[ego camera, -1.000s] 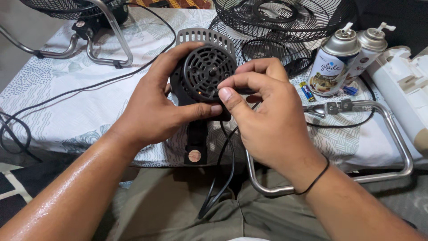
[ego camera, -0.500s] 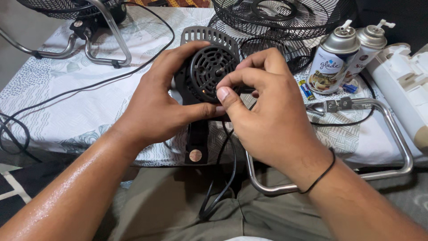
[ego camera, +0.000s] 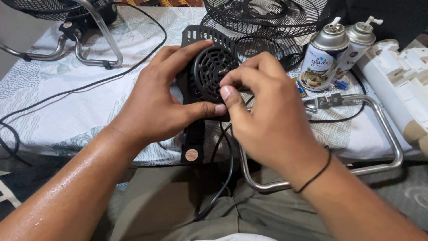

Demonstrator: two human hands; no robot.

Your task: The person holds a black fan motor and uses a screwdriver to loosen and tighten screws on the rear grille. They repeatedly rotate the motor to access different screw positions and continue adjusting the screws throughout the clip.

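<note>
Left hand [ego camera: 154, 105] gripped the round black plastic fan motor housing [ego camera: 209, 73]; right hand [ego camera: 267, 116] pinched closed at its front vents. Two aerosol cans [ego camera: 332, 56] stood beyond the right hand.

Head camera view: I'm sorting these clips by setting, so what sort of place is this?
Probably a home, with a bed or cloth-covered table used as a repair bench. A patterned sheet lies under fan parts: wire fan grilles and a black motor housing held by both hands. Two aerosol cans stand nearby.
</note>
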